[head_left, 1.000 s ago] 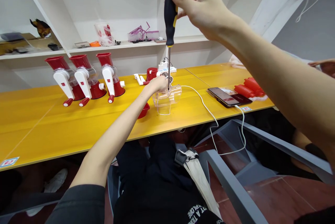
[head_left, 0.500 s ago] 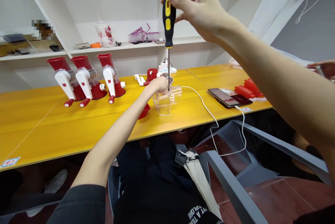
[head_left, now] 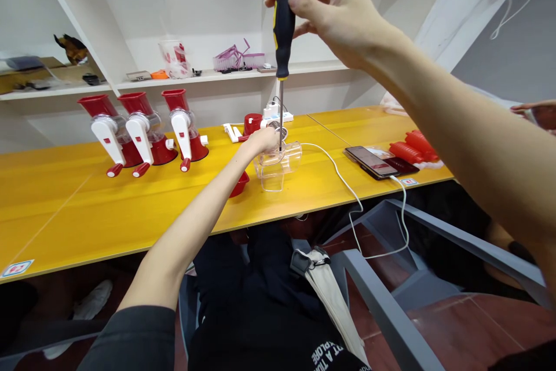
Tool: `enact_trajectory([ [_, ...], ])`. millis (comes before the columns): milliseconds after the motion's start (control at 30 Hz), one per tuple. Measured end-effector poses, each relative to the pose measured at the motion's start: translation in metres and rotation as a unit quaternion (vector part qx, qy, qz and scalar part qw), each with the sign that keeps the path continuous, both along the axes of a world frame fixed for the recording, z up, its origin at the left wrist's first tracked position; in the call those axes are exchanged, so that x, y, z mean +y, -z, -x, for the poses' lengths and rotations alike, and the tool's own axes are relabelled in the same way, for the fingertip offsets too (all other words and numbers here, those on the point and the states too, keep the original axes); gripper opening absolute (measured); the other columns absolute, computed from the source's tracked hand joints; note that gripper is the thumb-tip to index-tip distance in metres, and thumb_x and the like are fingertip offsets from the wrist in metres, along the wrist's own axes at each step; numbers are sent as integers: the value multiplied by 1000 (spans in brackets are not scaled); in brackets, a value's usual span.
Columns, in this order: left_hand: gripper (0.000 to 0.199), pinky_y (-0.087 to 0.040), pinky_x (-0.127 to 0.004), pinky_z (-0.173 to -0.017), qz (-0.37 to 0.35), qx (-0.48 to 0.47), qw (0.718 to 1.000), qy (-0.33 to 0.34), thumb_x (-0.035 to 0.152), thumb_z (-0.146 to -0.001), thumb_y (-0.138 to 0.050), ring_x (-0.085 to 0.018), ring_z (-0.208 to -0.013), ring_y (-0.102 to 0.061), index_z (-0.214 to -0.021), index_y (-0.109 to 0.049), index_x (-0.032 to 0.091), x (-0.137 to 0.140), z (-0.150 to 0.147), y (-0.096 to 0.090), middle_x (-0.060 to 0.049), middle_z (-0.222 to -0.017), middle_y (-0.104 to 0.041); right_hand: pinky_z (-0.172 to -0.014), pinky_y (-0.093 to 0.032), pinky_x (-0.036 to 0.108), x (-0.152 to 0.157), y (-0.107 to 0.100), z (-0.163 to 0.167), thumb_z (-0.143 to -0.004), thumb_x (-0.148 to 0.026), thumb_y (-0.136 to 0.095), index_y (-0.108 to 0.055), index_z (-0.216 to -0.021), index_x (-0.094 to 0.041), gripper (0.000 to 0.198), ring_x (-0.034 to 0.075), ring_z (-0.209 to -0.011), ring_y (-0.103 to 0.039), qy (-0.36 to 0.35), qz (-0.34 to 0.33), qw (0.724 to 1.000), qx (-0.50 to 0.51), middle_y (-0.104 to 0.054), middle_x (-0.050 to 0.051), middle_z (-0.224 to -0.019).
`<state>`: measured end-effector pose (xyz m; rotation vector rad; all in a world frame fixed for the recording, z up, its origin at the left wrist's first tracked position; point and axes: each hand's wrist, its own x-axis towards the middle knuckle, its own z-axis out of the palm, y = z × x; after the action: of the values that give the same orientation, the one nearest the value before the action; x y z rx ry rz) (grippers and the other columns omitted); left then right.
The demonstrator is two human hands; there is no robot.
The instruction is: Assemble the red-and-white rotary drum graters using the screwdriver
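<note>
Up high, my right hand [head_left: 330,9] grips the black and yellow handle of a screwdriver [head_left: 283,35] with thumb and fingers. Its shaft points almost straight down, and the tip meets a clear plastic housing [head_left: 289,158] on the table. My left hand [head_left: 264,140] is closed at the housing's far left side, steadying it; the fingertips are partly hidden. A red bowl-like part [head_left: 240,184] lies just left of the housing, partly behind my left forearm. Behind the hand are a round metal grater drum [head_left: 278,127] and a red base [head_left: 252,123].
Several assembled red and white rotary graters [head_left: 182,128] stand at the left of the yellow table [head_left: 143,209]. To the right lie a phone [head_left: 371,161] with a white cable [head_left: 343,174] and red ribbed parts [head_left: 412,148]. Another person's hand [head_left: 541,113] shows at the right edge.
The screwdriver handle has turned in my right hand, so its yellow patches now face left. My right hand has shifted slightly right; my left hand and the housing stay put.
</note>
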<state>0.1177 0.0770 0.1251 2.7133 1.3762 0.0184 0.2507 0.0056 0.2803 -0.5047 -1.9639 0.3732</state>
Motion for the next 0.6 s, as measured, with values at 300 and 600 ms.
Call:
enact_trajectory([
  [300, 38, -51, -38, -92, -53, 54, 997, -10, 17, -85, -55, -34, -114, -65, -120, -68, 13, 0, -2, 0, -18, -127, -66, -61, -50, 10, 9, -2, -6, -84, -15, -71, -74, -97, -8, 16, -1, -61, -54, 37, -108, 993, 7, -60, -4, -74],
  [600, 40, -51, -37, -92, -60, 49, 997, -14, 18, -89, -49, -32, -114, -65, -124, -66, 12, 2, -1, 2, -19, -128, -66, -68, -57, 12, -5, -5, -12, -89, -9, -59, -72, -109, -14, 25, 4, -85, -66, 29, -28, 999, -31, -70, -1, -96],
])
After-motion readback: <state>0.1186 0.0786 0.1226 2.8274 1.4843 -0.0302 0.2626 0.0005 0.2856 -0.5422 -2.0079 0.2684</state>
